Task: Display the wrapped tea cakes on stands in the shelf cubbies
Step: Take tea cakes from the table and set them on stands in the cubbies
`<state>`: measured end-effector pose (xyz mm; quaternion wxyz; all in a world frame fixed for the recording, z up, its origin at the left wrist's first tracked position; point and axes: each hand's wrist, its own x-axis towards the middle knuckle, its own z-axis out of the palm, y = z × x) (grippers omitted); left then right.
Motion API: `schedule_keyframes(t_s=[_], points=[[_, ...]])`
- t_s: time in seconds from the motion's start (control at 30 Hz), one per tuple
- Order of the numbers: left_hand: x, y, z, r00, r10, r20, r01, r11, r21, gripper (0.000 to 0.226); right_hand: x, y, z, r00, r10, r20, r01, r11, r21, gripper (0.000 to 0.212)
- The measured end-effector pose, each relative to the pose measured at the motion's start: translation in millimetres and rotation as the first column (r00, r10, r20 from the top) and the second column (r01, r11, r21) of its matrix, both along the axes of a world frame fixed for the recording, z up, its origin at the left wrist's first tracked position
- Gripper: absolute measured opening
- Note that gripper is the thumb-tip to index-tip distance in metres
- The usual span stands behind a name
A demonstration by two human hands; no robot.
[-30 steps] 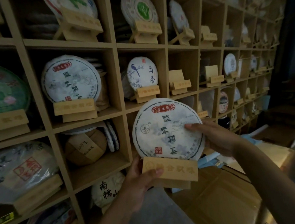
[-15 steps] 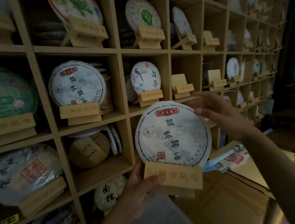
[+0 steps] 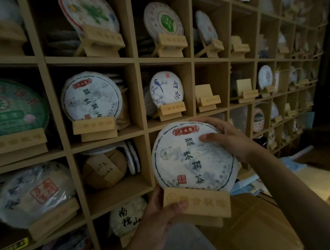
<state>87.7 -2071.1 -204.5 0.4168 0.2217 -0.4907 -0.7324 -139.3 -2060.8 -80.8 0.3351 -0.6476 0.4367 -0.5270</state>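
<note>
White paper-wrapped tea cake (image 3: pixel 194 157) with red seal sits on wooden stand (image 3: pixel 197 203)

A white wrapped tea cake (image 3: pixel 193 157) sits upright on a wooden stand (image 3: pixel 197 203), held in front of the wooden shelf (image 3: pixel 143 99). The left hand (image 3: pixel 160 214) grips the stand's lower left corner, thumb across its front. The right hand (image 3: pixel 225 137) holds the cake's upper right edge, fingers over the top. In the cubby up and to the left, a matching cake (image 3: pixel 92 96) stands on its own stand (image 3: pixel 94 126).
</note>
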Motion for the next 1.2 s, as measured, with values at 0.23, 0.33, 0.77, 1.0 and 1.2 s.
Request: schedule_keyframes(t_s=[0.23, 0.33, 0.77, 1.0, 1.2], points=[[0, -3, -6, 0.999, 0.039, -0.012, -0.039, 0.999, 0.026, 0.083, -12, 12, -9, 0.947, -0.314, -0.069, 0.306, 0.946, -0.106, 0.036], [1, -9, -5, 0.997, 0.075, -0.013, -0.075, 0.997, 0.015, 0.077, -5, 29, -39, 0.862, -0.504, 0.061, 0.501, 0.824, -0.265, 0.034], [8, -9, 6, 0.995, 0.092, -0.038, -0.093, 0.995, -0.027, 0.061, 17, 30, -82, 0.899, -0.334, 0.283, 0.355, 0.934, -0.025, 0.033], [15, -2, 7, 0.996, 0.085, 0.01, -0.085, 0.996, -0.028, 0.07, 10, 31, -81, 0.938, -0.251, 0.24, 0.237, 0.968, 0.083, 0.027], [29, 5, 11, 0.999, 0.027, 0.017, -0.027, 1.0, 0.013, 0.1, -11, 8, -40, 0.9, -0.236, 0.366, 0.236, 0.971, 0.046, 0.051]])
